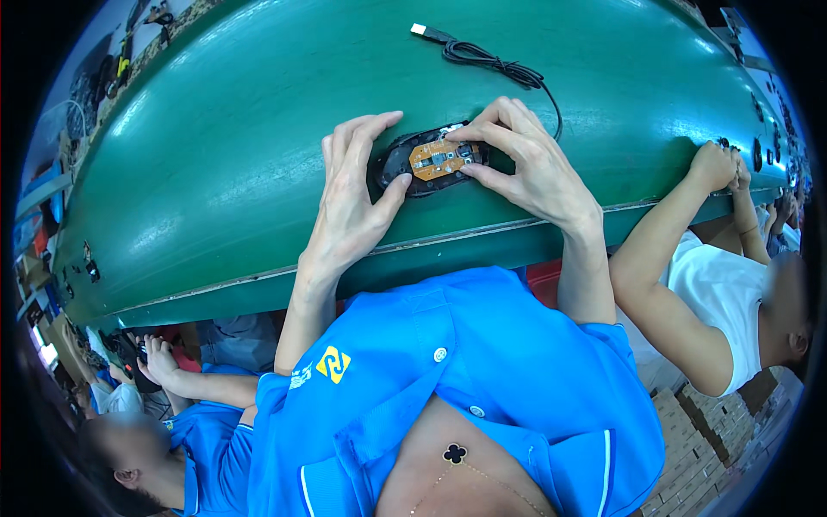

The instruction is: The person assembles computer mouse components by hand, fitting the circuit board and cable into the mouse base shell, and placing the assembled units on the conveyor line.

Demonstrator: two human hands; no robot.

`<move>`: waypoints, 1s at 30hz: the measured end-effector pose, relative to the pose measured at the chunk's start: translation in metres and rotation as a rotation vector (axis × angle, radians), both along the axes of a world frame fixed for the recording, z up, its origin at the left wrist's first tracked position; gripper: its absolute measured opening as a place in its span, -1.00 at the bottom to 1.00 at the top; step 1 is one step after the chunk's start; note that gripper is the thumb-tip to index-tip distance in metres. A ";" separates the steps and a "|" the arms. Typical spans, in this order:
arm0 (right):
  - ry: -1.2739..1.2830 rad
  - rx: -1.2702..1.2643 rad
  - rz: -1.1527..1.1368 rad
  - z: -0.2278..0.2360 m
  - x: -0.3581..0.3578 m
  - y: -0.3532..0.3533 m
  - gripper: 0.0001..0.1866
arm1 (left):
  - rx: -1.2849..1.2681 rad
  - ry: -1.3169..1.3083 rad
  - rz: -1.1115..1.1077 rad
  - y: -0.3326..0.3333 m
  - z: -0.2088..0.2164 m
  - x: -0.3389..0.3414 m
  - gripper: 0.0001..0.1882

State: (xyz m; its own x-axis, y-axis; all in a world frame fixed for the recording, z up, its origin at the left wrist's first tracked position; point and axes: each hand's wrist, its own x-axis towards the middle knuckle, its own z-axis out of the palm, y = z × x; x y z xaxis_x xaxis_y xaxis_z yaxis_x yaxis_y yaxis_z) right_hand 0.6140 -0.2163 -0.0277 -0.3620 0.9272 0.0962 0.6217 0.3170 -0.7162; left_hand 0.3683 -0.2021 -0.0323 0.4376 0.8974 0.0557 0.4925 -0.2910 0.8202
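On the green table lies the black bottom shell of a computer mouse (pixel 395 163), its inside facing up. An orange-brown circuit board (pixel 428 158) with small parts sits in it. My left hand (pixel 351 189) is open around the shell's left end. Its thumb tip touches the near rim of the shell by the board, and its index finger is raised beyond the far side. With thumb and index finger, my right hand (pixel 536 168) grips the board's right end from its near and far sides. The contact under these fingertips is partly hidden.
A black USB cable (pixel 495 63), coiled and tied, lies beyond the mouse and runs down behind my right hand. Co-workers sit on both sides, one's hands (pixel 719 168) at the table on the right. Small dark parts (pixel 91 269) lie at the far left.
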 end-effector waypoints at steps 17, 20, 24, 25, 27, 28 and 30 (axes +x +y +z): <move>-0.100 0.032 -0.005 0.004 -0.044 -0.010 -0.63 | -0.031 -0.056 0.072 -0.016 -0.009 -0.022 -0.49; -0.124 0.069 0.038 0.004 -0.045 -0.005 -0.64 | 0.006 -0.039 0.064 -0.014 -0.014 -0.024 -0.53; -0.184 0.099 0.048 0.009 -0.045 -0.010 -0.64 | -0.005 -0.033 0.072 -0.017 -0.010 -0.020 -0.55; -0.209 0.108 0.043 0.010 -0.044 -0.012 -0.64 | -0.017 -0.030 0.075 -0.018 -0.008 -0.018 -0.55; -0.233 0.115 0.037 0.012 -0.039 -0.014 -0.65 | -0.030 -0.028 0.076 -0.020 -0.006 -0.013 -0.55; -0.232 0.111 0.049 0.012 -0.034 -0.013 -0.65 | -0.028 -0.015 0.075 -0.021 -0.004 -0.010 -0.55; -0.229 0.101 0.074 0.013 -0.025 -0.011 -0.65 | -0.027 0.012 0.073 -0.024 -0.002 -0.004 -0.54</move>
State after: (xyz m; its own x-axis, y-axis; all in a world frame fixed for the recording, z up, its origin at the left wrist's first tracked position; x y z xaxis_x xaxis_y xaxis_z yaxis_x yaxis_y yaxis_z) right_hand 0.5888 -0.2278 -0.0147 -0.4513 0.8873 0.0948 0.7363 0.4303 -0.5222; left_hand 0.3642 -0.2264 -0.0341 0.3717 0.9280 0.0266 0.5210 -0.2322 0.8214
